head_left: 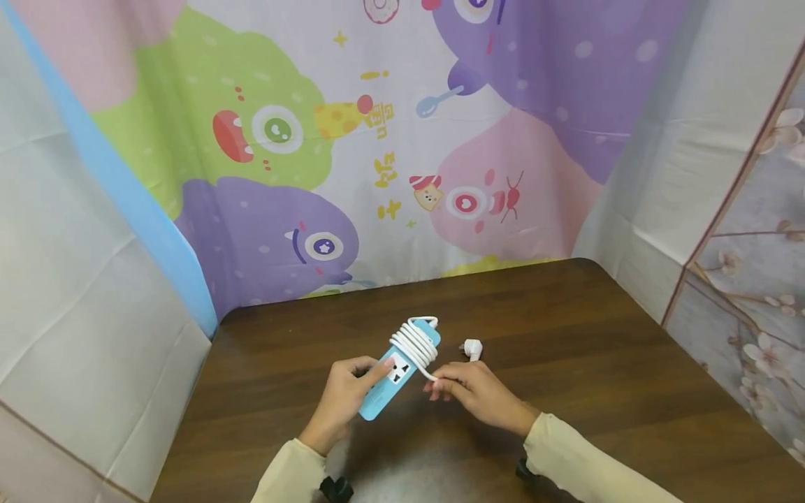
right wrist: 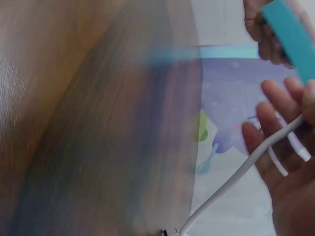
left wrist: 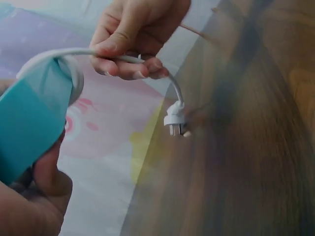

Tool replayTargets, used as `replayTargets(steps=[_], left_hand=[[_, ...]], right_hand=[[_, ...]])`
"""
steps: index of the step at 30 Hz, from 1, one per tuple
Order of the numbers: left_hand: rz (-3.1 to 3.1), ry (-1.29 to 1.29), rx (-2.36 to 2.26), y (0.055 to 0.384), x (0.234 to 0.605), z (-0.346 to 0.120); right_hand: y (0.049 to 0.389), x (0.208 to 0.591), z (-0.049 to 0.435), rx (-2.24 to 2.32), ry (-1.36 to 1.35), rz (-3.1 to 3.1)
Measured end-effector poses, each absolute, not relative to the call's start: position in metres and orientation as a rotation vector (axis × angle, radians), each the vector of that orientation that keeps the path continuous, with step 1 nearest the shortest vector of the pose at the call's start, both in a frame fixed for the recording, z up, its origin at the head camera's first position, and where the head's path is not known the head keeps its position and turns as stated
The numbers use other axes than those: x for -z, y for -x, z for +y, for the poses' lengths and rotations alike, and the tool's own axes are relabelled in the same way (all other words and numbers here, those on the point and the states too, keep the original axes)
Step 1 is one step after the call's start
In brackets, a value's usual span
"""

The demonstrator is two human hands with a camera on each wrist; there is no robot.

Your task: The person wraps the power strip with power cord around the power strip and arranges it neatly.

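Note:
A light blue power strip (head_left: pixel 375 400) with white sockets is held up over the table, tilted, in my left hand (head_left: pixel 347 391). The thumb lies across its socket face. White cord (head_left: pixel 415 345) is wound several times around the strip's far half. My right hand (head_left: pixel 481 396) pinches the cord close to the strip's right side, thumb against fingers. Beyond those fingers the loose end hangs down to a white plug (left wrist: pixel 174 119), its prongs showing in the left wrist view. In the right wrist view the cord (right wrist: pixel 236 177) runs across the right palm.
The dark brown wooden table (head_left: pixel 277 370) spreads under both hands. Behind it hangs a curtain (head_left: pixel 390 140) printed with cartoon monsters. Pale fabric walls (head_left: pixel 82 279) stand at the left and right sides.

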State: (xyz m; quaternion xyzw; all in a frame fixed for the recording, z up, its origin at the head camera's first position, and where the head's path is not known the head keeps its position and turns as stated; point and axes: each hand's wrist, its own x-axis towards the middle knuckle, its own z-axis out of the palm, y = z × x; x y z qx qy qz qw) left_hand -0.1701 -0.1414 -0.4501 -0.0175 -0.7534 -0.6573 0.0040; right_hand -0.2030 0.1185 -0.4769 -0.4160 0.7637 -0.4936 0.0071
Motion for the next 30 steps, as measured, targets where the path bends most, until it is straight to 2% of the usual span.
replayTargets(steps=[8, 17, 20, 27, 30], left_hand=[[-2.319, 0.219, 2.231, 0.167, 0.449, -0.145], [-2.351, 0.7, 2.253, 0.161, 0.454, -0.147], [-2.416, 0.873, 2.194, 0.158, 0.454, -0.146], [-2.625, 1.188, 2.059, 0.153, 0.449, -0.14], [-2.648, 1.316, 1.884, 0.153, 0.449, -0.136]], right_hand=[[0.209, 0.481, 0.122, 1.515, 1.542, 2.297], [0.219, 0.485, 0.134, 1.14, 1.709, 2.462], [0.222, 0.484, 0.135, 1.115, 1.699, 2.502], [0.225, 0.471, 0.126, 0.962, 1.861, 2.34], [0.225, 0.469, 0.126, 0.917, 1.831, 2.338]])
